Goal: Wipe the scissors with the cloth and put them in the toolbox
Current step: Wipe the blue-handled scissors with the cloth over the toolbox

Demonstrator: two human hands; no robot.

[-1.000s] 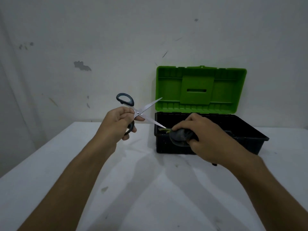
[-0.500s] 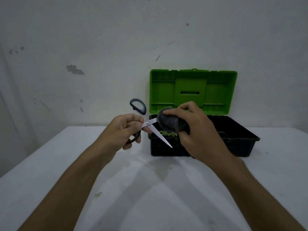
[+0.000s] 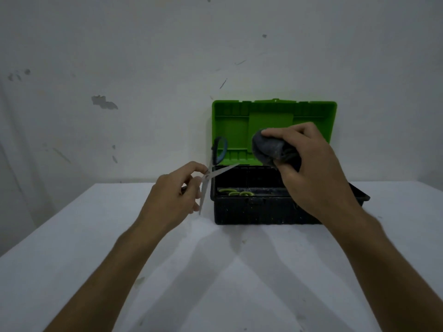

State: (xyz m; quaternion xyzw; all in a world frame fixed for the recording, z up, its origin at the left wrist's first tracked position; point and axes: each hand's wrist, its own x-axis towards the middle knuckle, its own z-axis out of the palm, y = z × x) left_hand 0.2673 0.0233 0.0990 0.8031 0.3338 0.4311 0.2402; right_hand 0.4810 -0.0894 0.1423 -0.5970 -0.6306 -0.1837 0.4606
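My left hand (image 3: 176,195) grips the scissors (image 3: 211,174) near their pivot. Their blades are spread: one points down toward the table, the other slants right over the toolbox's left rim. One dark handle loop stands up above my fingers. My right hand (image 3: 309,168) holds a bunched dark grey cloth (image 3: 268,147) above the box, clear of the blades. The toolbox (image 3: 251,209) is black with its green lid (image 3: 230,123) open and upright against the wall. It stands on the white table, right of my left hand.
Small green pieces (image 3: 236,192) lie in the toolbox's front tray. The white table (image 3: 215,271) runs to a grey stained wall behind. The table's left edge slants away at the left of view.
My right hand has lifted the cloth off the blade, up and to the right. My left hand has turned the scissors so one blade points down.
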